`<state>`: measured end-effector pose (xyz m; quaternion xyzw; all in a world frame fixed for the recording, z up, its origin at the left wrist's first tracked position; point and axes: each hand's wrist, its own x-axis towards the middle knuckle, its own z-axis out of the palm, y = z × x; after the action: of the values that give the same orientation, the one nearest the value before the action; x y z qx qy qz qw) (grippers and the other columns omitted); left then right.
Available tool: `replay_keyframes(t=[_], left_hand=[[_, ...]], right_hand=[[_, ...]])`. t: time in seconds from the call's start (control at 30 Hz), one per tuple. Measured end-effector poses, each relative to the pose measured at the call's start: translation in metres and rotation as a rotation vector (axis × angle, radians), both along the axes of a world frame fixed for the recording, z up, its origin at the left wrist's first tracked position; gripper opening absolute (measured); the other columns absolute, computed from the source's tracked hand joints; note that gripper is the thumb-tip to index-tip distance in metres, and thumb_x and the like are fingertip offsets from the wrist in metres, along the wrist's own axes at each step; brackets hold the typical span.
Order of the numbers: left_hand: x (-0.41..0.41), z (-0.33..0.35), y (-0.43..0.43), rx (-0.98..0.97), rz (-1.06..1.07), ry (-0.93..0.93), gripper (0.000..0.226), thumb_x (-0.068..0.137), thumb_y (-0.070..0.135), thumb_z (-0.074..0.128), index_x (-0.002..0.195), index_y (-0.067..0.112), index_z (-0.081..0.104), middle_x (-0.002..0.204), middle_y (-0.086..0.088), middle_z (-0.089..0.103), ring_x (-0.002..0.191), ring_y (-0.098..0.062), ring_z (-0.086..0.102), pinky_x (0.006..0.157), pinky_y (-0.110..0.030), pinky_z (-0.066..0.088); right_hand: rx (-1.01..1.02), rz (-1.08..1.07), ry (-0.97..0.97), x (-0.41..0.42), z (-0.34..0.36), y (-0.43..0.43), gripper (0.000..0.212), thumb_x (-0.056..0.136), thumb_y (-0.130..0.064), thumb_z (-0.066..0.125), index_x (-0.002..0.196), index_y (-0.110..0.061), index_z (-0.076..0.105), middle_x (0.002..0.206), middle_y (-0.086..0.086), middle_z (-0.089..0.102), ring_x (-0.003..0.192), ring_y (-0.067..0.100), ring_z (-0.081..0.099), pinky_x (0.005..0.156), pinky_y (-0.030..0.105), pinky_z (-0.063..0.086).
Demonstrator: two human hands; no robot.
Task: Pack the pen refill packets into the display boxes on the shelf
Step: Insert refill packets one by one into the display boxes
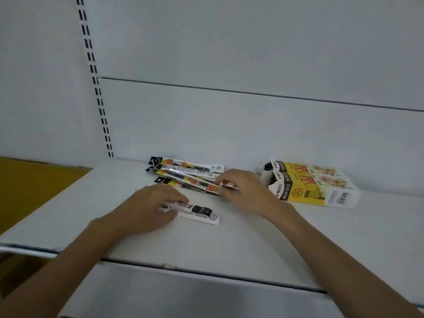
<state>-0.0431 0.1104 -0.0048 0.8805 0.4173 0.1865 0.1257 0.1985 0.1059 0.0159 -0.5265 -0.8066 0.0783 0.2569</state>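
Observation:
Several pen refill packets (183,172) lie in a loose pile on the white shelf (229,239), near the back wall. My right hand (245,191) pinches the near end of one packet in that pile. A single refill packet (197,212) lies apart, closer to me, and my left hand (146,207) rests on its left end with fingers closed over it. Two yellow and white display boxes (316,187) lie on their sides at the right of the shelf, open ends facing left, with packets inside.
The shelf's back panel (252,125) rises right behind the pile. A slotted upright (101,99) runs along the left. Beyond the shelf's left edge a yellow-brown floor or surface (34,184) shows. A lower shelf (183,294) sits below the front edge.

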Motion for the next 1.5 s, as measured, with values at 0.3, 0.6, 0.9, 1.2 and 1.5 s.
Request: replay_keyframes(t=[0.3,0.6,0.9,1.2,1.5], left_hand=[[-0.017,0.006,0.011,-0.021,0.007,-0.132,0.018,0.074,0.032,0.073,0.091,0.033,0.068,0.083,0.024,0.058,0.082,0.007,0.053,0.067,-0.008,0.039],[-0.048,0.005,0.010,-0.079,0.078,-0.030,0.026,0.074,0.043,0.068,0.098,0.032,0.068,0.085,0.010,0.057,0.077,-0.004,0.050,0.064,-0.011,0.037],[-0.078,0.027,-0.002,0.520,0.212,-0.164,0.041,0.083,0.038,0.036,0.096,0.017,0.069,0.073,0.006,0.036,0.050,0.000,0.030,0.045,-0.015,0.017],[-0.109,0.020,-0.026,0.384,0.253,-0.262,0.042,0.078,-0.004,0.053,0.111,0.020,0.064,0.090,-0.007,0.070,0.070,-0.019,0.063,0.051,-0.005,0.036],[-0.108,0.018,-0.027,-0.021,0.335,-0.655,0.022,0.090,0.024,0.054,0.110,0.025,0.064,0.095,0.008,0.057,0.088,-0.012,0.051,0.055,-0.005,0.038]], right_hand=[[-0.205,-0.007,-0.159,-0.023,0.012,0.011,0.055,0.080,-0.013,0.060,0.131,-0.029,0.044,0.103,0.004,0.059,0.080,0.012,0.050,0.069,0.023,0.041],[-0.652,0.042,0.652,-0.030,0.043,0.002,0.028,0.075,-0.019,0.056,0.096,-0.001,0.064,0.083,0.016,0.066,0.074,0.030,0.066,0.065,0.034,0.053],[0.195,-0.066,0.153,-0.058,0.053,0.008,0.034,0.090,-0.001,0.047,0.080,-0.022,0.072,0.102,0.002,0.055,0.103,0.014,0.045,0.087,0.016,0.034],[0.115,-0.086,0.046,-0.083,0.022,0.042,0.032,0.081,0.009,0.056,0.107,-0.008,0.064,0.096,0.001,0.051,0.086,0.015,0.054,0.078,0.019,0.041],[0.313,-0.190,-0.312,-0.088,0.033,0.064,0.033,0.096,-0.026,0.046,0.110,0.000,0.059,0.126,0.015,0.046,0.095,0.029,0.055,0.077,0.037,0.044]])
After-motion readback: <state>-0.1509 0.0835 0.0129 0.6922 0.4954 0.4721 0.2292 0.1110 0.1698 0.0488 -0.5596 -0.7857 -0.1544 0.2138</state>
